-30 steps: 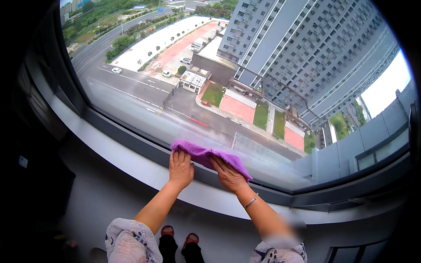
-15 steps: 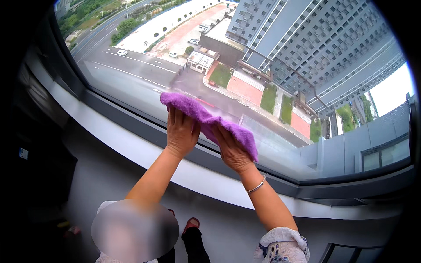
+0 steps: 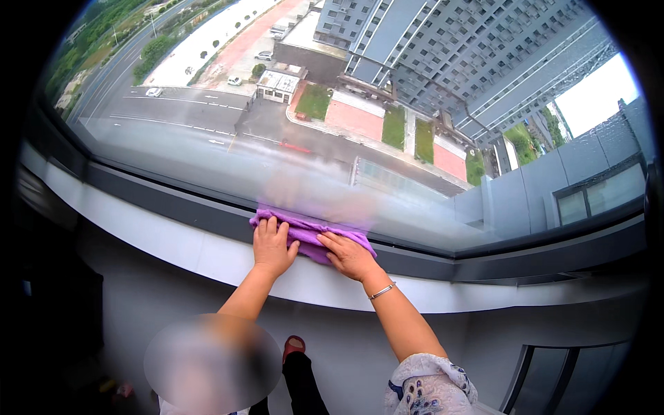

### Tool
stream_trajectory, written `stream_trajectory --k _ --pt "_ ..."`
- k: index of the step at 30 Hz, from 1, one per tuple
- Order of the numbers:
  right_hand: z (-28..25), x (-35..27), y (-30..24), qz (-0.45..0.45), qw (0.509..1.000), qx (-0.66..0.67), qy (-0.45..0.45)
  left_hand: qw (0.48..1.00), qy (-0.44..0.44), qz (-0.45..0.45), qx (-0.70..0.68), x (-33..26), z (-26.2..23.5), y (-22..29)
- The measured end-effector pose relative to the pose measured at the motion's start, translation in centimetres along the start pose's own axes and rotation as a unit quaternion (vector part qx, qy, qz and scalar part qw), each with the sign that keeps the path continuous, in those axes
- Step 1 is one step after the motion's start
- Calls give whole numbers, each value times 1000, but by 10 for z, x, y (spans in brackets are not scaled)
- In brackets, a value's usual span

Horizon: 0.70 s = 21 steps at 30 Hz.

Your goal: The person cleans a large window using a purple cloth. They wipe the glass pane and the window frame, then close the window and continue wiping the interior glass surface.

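A purple cloth [image 3: 308,240] lies bunched along the dark window frame [image 3: 173,201], at the bottom edge of the glass. My left hand [image 3: 274,250] holds the cloth's left part, fingers bent over its upper edge and thumb pointing right. On its right part, my right hand [image 3: 347,256] presses with the fingers angled up and left. Both hands are gripping the cloth, and its underside is hidden. A faint reflection of the hands and cloth shows in the window glass [image 3: 207,160] above. A bracelet [image 3: 382,290] circles my right wrist.
A white sill [image 3: 187,247] runs below the frame, curving across the view. Beyond the glass lie a road, parked cars and a tall grey building [image 3: 443,76]. Dark-framed panels [image 3: 553,377] stand at the lower right. A red shoe [image 3: 294,346] shows on the grey floor.
Both hands have brought the cloth down from the glass onto the window's lower frame. The cloth is more bunched now, and the view has shifted slightly.
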State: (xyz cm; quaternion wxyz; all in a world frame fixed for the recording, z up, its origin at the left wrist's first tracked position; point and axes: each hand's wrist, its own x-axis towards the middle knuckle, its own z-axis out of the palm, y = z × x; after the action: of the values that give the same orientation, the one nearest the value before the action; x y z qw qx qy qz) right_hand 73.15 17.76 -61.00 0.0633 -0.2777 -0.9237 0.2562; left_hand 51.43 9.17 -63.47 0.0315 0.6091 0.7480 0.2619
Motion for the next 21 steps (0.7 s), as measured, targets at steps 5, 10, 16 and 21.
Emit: stream_trajectory --k 5,10,16,21 --pt "-2 -64 33 95 990 -9 101 993 -98 69 1 -15 34 71" --pt "-4 -122 51 193 965 -113 136 981 -157 115 -1 -16 43 106" --pt "45 -62 7 208 964 -83 141 991 -84 92 46 -15 31 54" --pt "26 -78 35 149 979 -24 134 982 -147 121 -11 -16 0 43"
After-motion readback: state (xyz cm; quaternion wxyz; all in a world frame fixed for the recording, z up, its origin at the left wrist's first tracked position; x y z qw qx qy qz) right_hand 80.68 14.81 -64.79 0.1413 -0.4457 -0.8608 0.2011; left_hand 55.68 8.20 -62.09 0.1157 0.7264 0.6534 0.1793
